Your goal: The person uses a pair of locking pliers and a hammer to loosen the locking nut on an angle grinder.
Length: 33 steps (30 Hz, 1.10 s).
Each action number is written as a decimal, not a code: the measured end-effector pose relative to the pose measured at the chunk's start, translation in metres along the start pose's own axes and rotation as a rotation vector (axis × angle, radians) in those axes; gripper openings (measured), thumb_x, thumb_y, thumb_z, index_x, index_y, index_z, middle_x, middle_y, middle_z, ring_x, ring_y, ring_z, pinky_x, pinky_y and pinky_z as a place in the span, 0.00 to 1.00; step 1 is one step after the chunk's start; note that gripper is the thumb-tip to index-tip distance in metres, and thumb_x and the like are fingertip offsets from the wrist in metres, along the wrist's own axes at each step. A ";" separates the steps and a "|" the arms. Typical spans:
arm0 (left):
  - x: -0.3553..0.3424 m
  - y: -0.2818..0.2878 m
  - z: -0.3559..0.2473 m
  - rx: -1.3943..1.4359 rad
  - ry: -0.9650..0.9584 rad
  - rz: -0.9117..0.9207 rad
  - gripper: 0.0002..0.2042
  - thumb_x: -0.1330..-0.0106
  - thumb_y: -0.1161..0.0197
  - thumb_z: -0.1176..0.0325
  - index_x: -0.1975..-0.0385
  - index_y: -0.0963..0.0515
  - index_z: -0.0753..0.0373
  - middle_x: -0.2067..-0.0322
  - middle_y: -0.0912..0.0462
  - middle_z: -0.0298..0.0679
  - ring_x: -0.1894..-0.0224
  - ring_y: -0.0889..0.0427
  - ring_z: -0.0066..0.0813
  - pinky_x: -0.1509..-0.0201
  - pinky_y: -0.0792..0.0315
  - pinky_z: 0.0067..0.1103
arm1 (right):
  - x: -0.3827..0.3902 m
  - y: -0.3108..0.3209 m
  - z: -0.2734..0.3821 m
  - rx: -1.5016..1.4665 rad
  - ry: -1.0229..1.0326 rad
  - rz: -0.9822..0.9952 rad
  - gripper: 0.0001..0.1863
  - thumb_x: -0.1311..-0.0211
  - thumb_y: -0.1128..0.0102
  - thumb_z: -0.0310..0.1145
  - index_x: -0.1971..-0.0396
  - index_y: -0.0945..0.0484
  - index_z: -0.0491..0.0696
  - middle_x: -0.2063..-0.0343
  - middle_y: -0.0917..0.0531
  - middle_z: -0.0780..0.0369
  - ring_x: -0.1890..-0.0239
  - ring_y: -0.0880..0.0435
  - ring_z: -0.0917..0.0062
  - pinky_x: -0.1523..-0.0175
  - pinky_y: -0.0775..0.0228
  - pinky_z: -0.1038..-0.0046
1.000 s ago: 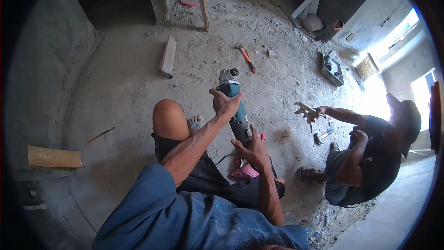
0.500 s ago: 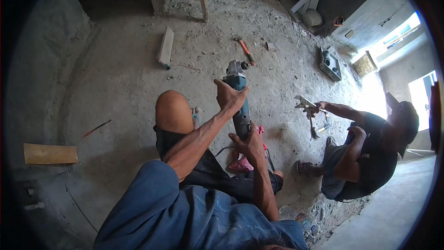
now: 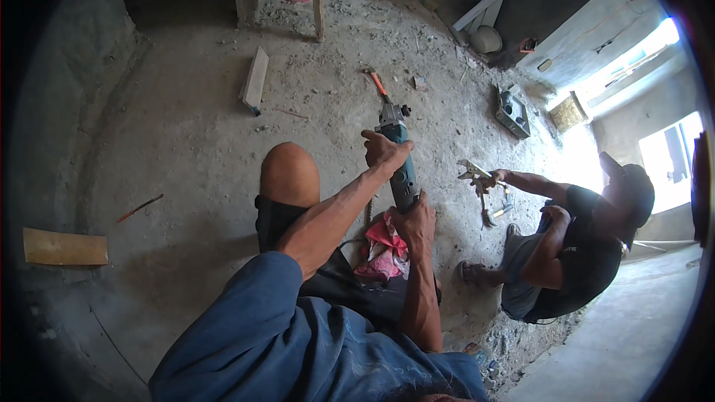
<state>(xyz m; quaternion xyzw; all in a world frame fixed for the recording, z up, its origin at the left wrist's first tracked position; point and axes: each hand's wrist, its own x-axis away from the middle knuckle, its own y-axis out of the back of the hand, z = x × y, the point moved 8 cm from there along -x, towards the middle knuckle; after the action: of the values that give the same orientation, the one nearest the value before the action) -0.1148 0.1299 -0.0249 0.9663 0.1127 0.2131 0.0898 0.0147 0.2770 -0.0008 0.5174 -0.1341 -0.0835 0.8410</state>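
Note:
An angle grinder [image 3: 403,177] with a dark teal body and a silver gear head is held out before me, head pointing away. No disc can be made out on its spindle. My left hand [image 3: 386,152] wraps round the body just behind the gear head. At the rear end, my right hand [image 3: 414,223] is closed round the grip, its fingers partly hidden. Below the tool a pink and red cloth [image 3: 382,251] lies near my right wrist, with a dark cord beside it. A hammer with an orange handle [image 3: 378,85] rests on the floor beyond the grinder head.
To the right a co-worker [image 3: 570,249] crouches, holding a metal tool [image 3: 474,173] like pliers; another hammer [image 3: 497,214] lies below it. A grey tray [image 3: 512,113], a pale board [image 3: 255,80], a wooden post [image 3: 319,0] and a tan panel [image 3: 65,246] stand or lie around the rubble-strewn floor.
The grinder has shifted slightly right and down in view, turned a little. My right hand has closed more round its rear end. More of the pink cloth shows.

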 end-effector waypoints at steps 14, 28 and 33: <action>-0.016 -0.066 0.054 0.955 0.234 0.600 0.20 0.52 0.28 0.62 0.63 0.22 0.67 0.69 0.18 0.41 0.71 0.16 0.37 0.60 0.17 0.30 | 0.015 0.026 0.006 0.273 -0.042 0.023 0.50 0.49 0.29 0.37 0.29 0.47 0.38 0.68 0.14 0.46 0.65 0.13 0.50 0.59 0.22 0.54; 0.003 -0.088 0.066 0.945 0.395 0.873 0.17 0.45 0.29 0.59 0.64 0.26 0.60 0.72 0.21 0.39 0.75 0.18 0.34 0.67 0.17 0.35 | 0.046 0.044 -0.002 -0.253 0.047 0.218 0.57 0.38 0.33 0.54 0.27 0.57 0.32 0.52 0.17 0.40 0.51 0.13 0.55 0.48 0.22 0.62; 0.006 -0.084 0.095 0.714 0.506 0.792 0.19 0.46 0.27 0.54 0.65 0.25 0.60 0.73 0.22 0.37 0.74 0.18 0.35 0.63 0.17 0.37 | 0.042 0.029 -0.045 -0.849 -0.181 0.199 0.48 0.30 0.46 0.60 0.28 0.47 0.35 0.56 0.16 0.50 0.60 0.16 0.70 0.55 0.23 0.69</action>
<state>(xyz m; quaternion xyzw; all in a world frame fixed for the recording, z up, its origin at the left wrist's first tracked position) -0.0830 0.1998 -0.1263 0.8243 -0.1741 0.4033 -0.3572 0.0691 0.3164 0.0119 0.1015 -0.2103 -0.0948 0.9677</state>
